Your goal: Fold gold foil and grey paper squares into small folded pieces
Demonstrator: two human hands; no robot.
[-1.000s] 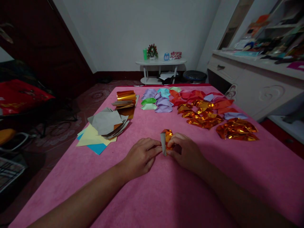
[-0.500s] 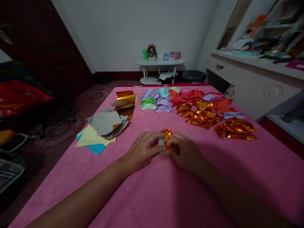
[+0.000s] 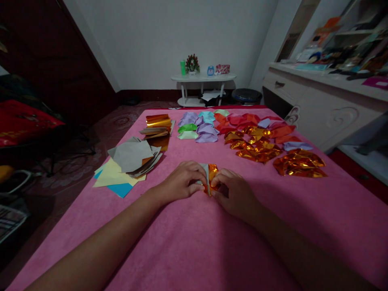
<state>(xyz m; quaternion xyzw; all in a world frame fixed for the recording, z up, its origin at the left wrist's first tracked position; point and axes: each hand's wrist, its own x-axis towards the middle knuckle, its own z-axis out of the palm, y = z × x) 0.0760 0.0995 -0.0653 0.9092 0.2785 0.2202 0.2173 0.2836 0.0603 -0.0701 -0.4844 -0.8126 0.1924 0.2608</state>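
Between my hands, over the pink cloth (image 3: 182, 226), is a partly folded piece of gold foil paper (image 3: 213, 169) with a grey backing. My left hand (image 3: 183, 182) pinches its left side, fingers bent over the grey face. On the other side my right hand (image 3: 232, 190) grips the shiny gold part between thumb and fingers. My fingertips cover much of the lower part of the paper. Folded gold foil pieces (image 3: 300, 163) lie beyond my right hand, and a pile of grey-backed sheets (image 3: 131, 155) lies beyond my left.
Yellow (image 3: 113, 174) and blue sheets (image 3: 121, 190) stick out under the grey pile. Behind it is a stack of gold sheets (image 3: 159, 121). Folded purple (image 3: 207, 133), green (image 3: 187, 128) and red papers (image 3: 239, 121) cover the far part. A white dresser (image 3: 318, 105) stands at the right.
My left fingers have shifted slightly left and curled more over the paper. Gold now shows at its lower left, and the grey strip between my hands looks narrower. My right hand stays nearly in place.
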